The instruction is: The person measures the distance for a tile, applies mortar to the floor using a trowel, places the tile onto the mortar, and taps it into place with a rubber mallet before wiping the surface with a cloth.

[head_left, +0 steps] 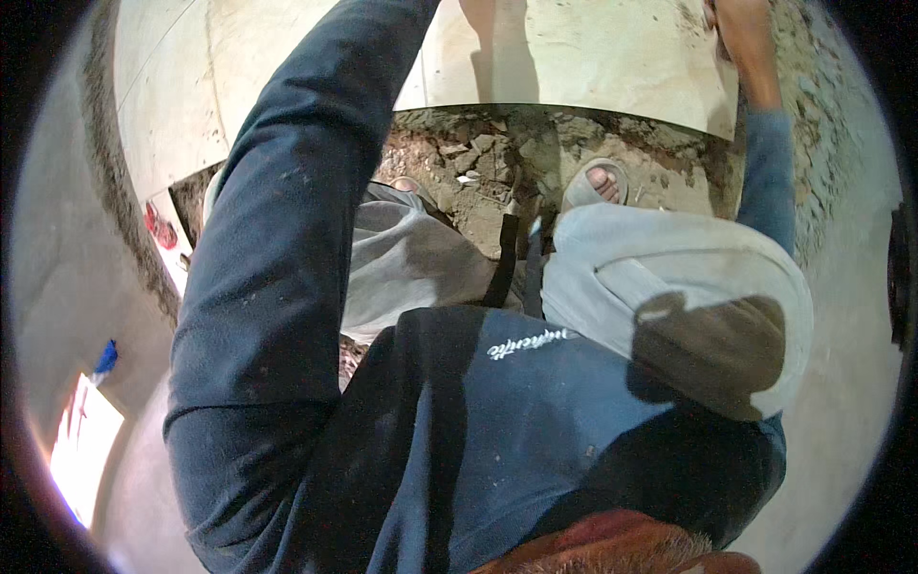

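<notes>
A large pale board [602,53], perhaps plywood, lies across the top of the view over broken ground. At its right edge is my right hand [746,33], cut off by the picture's top; its bent fingers appear to grip that edge. My left arm, in a dark blue sleeve [296,182], reaches up over the board's left part. The left hand itself is beyond the upper rim. A brownish shadow falls on the board's middle.
Broken stones and dirt [478,158] lie along the board's near edge, by my sandalled foot [604,182]. A long dark strip [505,253] stands between my knees. A red object [161,228] lies at left. A blue object [105,357] is beside a bright opening [86,445].
</notes>
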Action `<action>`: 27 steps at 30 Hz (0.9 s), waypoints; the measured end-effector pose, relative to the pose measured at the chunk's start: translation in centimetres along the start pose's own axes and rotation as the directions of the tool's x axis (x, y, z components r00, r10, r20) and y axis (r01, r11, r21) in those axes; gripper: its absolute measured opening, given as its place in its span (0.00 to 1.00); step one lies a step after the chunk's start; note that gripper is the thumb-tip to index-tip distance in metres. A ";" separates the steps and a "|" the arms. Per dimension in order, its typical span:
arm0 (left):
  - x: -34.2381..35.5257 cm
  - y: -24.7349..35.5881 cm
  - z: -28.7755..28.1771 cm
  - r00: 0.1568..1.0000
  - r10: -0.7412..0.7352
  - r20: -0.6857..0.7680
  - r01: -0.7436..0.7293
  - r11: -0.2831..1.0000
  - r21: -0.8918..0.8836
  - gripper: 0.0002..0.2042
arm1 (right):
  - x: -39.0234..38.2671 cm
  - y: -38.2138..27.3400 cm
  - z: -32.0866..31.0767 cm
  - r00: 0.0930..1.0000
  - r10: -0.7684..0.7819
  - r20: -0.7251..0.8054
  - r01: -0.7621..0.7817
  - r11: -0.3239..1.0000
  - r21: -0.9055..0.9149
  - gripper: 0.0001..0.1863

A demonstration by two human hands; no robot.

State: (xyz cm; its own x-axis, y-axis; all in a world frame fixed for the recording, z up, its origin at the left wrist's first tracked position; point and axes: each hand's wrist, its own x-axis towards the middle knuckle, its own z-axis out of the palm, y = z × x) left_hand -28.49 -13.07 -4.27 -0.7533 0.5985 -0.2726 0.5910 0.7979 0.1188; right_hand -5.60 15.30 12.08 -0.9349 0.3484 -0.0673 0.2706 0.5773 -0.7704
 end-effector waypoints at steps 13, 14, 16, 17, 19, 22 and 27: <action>-10.5 -3.4 -1.3 0.932 0.307 0.192 -0.328 0.941 0.089 0.68 | -13.4 5.2 7.2 0.957 0.014 0.291 0.047 0.978 -0.203 0.20; -10.7 -2.7 -1.1 0.932 0.296 0.210 -0.312 0.949 0.048 0.67 | -14.0 3.8 6.4 0.963 0.020 0.270 0.032 0.982 -0.185 0.21; -12.3 -3.5 -0.2 0.941 0.257 0.219 -0.284 0.953 0.102 0.67 | -14.5 5.7 7.5 0.957 -0.104 0.270 0.161 0.967 -0.197 0.21; -12.2 -3.8 -0.1 0.944 0.253 0.213 -0.276 0.958 0.082 0.68 | -14.8 6.4 7.7 0.956 -0.124 0.264 0.187 0.956 -0.227 0.21; -11.2 -3.6 -0.1 0.943 0.286 0.169 -0.305 0.947 0.098 0.69 | -14.5 7.8 7.6 0.934 -0.050 0.353 0.180 0.921 -0.346 0.21; -9.8 -1.9 -1.6 0.888 0.459 -0.039 -0.414 0.833 0.367 0.63 | -13.5 7.6 6.8 0.947 0.077 0.312 0.047 0.927 -0.372 0.24; -12.3 2.4 0.4 0.968 0.139 0.208 -0.186 0.956 0.228 0.58 | -19.0 6.5 5.6 0.985 0.160 -0.061 -0.165 0.981 -0.101 0.24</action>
State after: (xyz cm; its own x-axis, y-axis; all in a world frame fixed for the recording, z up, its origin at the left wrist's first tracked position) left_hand -17.71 -18.48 -0.97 -0.5870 0.6758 -0.4457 0.7709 0.6347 -0.0530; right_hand 12.63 8.30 4.75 -0.8638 0.4809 -0.1504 0.4434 0.5837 -0.6803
